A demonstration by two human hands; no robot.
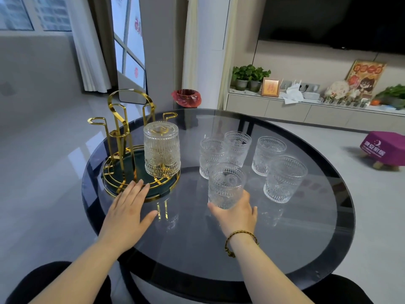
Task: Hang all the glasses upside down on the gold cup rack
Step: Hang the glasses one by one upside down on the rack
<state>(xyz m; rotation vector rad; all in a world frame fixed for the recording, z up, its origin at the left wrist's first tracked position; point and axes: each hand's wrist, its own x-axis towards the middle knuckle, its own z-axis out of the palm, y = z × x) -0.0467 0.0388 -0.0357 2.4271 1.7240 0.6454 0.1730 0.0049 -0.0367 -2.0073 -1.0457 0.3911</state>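
One embossed clear glass [162, 149] hangs upside down on the gold wire cup rack [131, 148]. Right of the rack, my right hand [235, 212] wraps a patterned tumbler [225, 185] (upright), four more glasses [268, 155] behind it; my left hand [129, 205] lies flat, fingers spread, holding nothing, against the rack's base.

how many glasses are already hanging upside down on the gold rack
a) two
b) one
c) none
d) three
b) One patterned clear glass sits inverted over a prong of the gold wire cup rack; the other five stand upright on the round dark glass table, one of them gripped by the right hand.
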